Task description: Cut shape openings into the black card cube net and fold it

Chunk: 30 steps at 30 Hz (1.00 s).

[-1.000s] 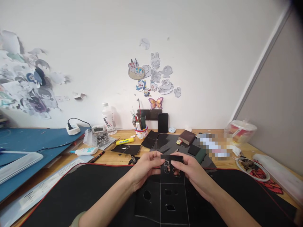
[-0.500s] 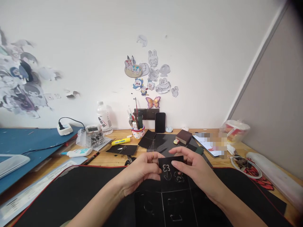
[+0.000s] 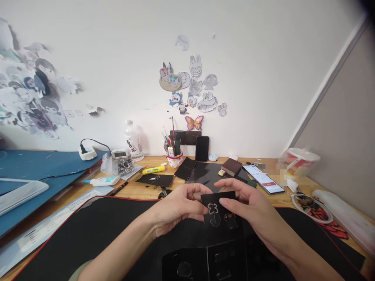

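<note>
A black paper sheet with pale crease lines stands partly raised over the black mat. On its upper part show a flower with a stem and leaf, and a second, partly covered shape. Rounder and boxy outlines mark its lower panels. My left hand pinches the upper left edge, with a ring on one finger. My right hand holds the upper right, its thumb flat across the front and the other fingers behind. Whether anything else lies behind the paper is hidden.
Behind my hands are scissors, a yellow glue stick, a pen cup and a dark box. A lit phone lies to the right, near a white cable. A bottle stands at the back left.
The whole view has shifted slightly, so things appear further right and a little higher. Both hands keep their hold on the paper, and its lower left panel is tilted differently.
</note>
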Motion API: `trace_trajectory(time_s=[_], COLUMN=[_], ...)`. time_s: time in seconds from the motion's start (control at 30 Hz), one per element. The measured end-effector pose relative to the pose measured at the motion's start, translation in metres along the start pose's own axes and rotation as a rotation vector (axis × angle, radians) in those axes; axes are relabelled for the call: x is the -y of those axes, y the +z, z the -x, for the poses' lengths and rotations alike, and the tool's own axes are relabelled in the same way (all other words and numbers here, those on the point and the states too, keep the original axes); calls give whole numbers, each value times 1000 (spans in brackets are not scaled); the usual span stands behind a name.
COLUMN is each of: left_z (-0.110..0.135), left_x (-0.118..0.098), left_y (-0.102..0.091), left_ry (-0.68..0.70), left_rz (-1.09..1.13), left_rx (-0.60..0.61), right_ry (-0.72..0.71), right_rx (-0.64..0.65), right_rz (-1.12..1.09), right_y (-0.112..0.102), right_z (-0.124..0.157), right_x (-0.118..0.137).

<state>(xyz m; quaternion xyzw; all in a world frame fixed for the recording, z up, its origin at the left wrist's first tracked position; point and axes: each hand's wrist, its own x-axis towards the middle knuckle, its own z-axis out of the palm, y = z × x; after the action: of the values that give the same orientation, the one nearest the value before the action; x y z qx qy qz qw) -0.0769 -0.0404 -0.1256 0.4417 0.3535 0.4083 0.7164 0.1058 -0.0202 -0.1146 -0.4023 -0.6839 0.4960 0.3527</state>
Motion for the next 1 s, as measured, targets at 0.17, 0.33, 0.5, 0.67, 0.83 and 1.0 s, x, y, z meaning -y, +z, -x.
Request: trace_trajectory(time_s=[0.17,0.33,0.5,0.67,0.83,1.0], left_z=[-2,-5,-6,-2,3,3], left_x=[2,3,2,2,0,-1], left_y=[-1,0,5,8,9,9], left_ry=[8,70,157,276,275,276], left_rz=[-24,-47,-67,-221,-310,-366], left_rx=[-74,-168,-199,-227,-248,-246], right_ry=[-169,-621,-754,-789,-787,-765], right_rx=[-208,-489,-419,-424,-387,-384], right_rz=[244,644,866,942,933,892], right_y=[0,7,14,14,14,15], right_z=[0,5,5,5,6,7], right_x=[-5,-7,-9,-12,-12,-13])
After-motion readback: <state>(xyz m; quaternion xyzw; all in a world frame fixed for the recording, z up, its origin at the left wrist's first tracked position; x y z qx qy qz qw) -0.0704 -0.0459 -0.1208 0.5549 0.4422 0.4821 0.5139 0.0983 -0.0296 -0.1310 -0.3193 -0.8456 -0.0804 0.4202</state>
